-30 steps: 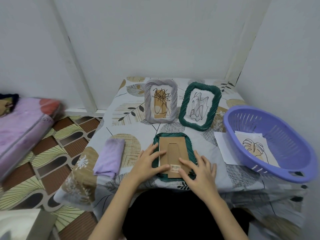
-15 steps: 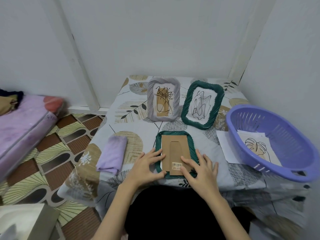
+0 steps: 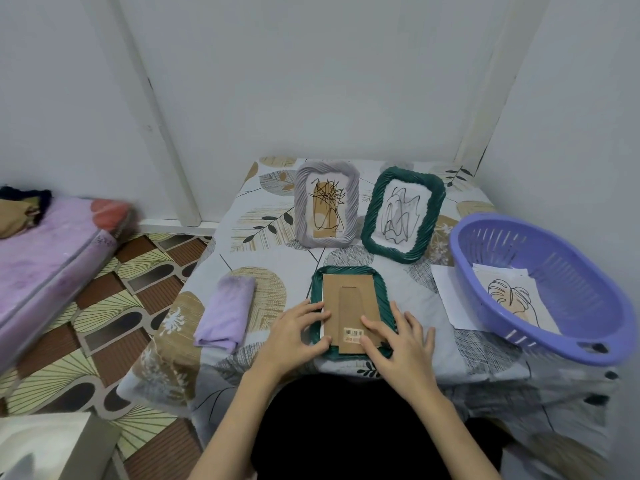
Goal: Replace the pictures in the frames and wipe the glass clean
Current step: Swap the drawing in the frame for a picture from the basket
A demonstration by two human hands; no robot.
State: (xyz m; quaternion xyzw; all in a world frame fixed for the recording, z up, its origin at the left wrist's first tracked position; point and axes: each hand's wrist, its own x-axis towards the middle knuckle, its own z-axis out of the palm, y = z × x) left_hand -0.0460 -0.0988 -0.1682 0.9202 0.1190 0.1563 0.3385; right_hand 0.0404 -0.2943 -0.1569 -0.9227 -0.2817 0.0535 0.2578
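Observation:
A dark green frame [image 3: 379, 289] lies face down near the table's front edge, its brown cardboard backing [image 3: 349, 303] with a barcode sticker facing up. My left hand [image 3: 298, 334] rests on the frame's left lower edge, fingertips on the backing. My right hand [image 3: 398, 344] presses on the backing's lower right corner. Behind stand a grey frame [image 3: 325, 206] and a second green frame [image 3: 403, 214], each upright with a line drawing inside. A folded lilac cloth [image 3: 225, 315] lies to the left.
A purple plastic basket [image 3: 540, 289] at the right holds printed pictures [image 3: 512, 299]; a white sheet [image 3: 450, 296] lies partly under it. The table has a leaf-patterned cover [image 3: 263, 244] and sits in a white wall corner. A pink mattress [image 3: 45, 251] lies on the floor at left.
The camera view has shifted slightly. Both hands stay on the lower part of the face-down frame, fingers shifting a little on the backing.

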